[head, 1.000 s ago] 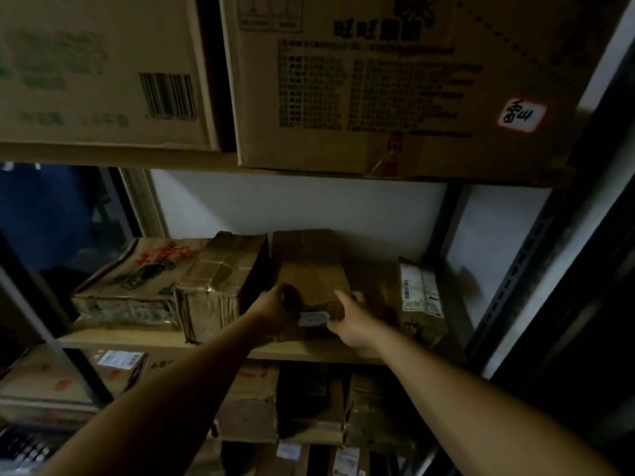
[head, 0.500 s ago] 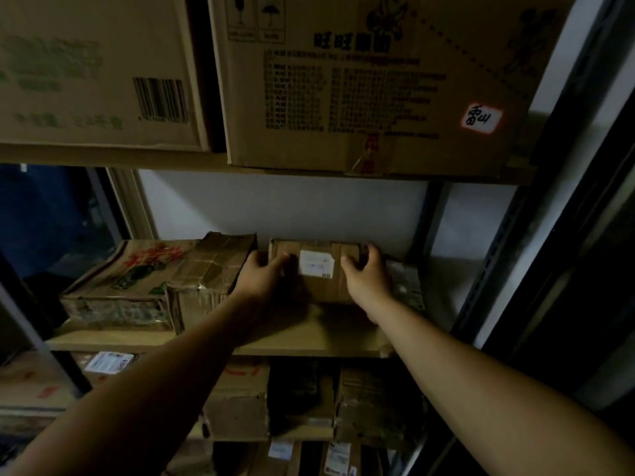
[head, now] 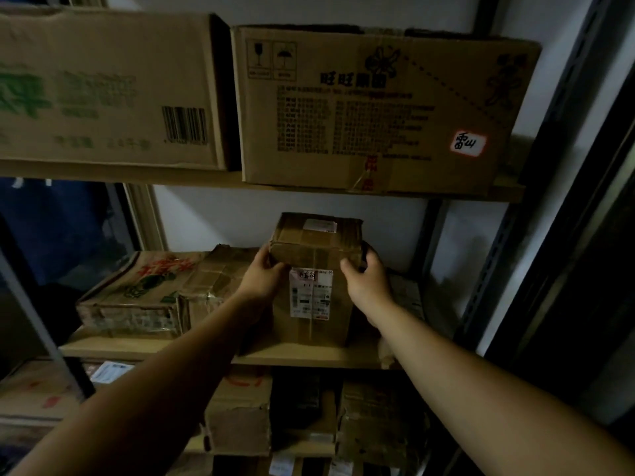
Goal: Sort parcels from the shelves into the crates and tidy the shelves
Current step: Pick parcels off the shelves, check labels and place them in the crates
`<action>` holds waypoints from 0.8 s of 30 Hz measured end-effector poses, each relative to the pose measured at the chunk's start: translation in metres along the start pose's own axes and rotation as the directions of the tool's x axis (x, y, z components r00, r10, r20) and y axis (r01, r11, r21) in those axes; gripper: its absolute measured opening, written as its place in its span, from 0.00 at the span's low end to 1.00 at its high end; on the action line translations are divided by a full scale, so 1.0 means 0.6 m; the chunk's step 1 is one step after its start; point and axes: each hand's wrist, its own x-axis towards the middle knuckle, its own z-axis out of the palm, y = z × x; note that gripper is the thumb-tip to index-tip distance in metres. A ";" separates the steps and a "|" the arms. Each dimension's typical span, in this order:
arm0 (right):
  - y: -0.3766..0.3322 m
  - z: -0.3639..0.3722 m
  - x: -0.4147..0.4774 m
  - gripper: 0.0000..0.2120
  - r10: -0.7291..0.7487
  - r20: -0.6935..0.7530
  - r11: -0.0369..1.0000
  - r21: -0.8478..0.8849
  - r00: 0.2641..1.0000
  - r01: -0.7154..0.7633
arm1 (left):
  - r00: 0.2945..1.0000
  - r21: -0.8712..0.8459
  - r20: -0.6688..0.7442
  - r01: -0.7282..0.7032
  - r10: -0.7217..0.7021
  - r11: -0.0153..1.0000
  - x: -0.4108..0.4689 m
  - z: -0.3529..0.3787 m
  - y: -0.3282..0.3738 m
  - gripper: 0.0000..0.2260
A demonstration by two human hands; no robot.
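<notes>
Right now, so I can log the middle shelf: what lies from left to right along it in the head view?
Red-printed carton → crumpled taped parcel → left hand → small parcel gripped by both hands → right hand → flat labelled parcel.

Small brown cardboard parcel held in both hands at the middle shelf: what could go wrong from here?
1. The left hand and right hand grip the small brown cardboard parcel only at its lower front corners, so it might tip back or slip.
2. It is directly above the upright brown cardboard parcel with the white label, which stands close to the front edge of the wooden shelf. A stack there may topple forward.
</notes>
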 end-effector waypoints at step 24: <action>0.044 0.001 -0.005 0.21 0.115 0.064 0.968 -0.233 0.991 -0.097 | 0.987 0.344 -0.050 0.161 -0.153 0.925 0.000 -0.012 -0.044 0.15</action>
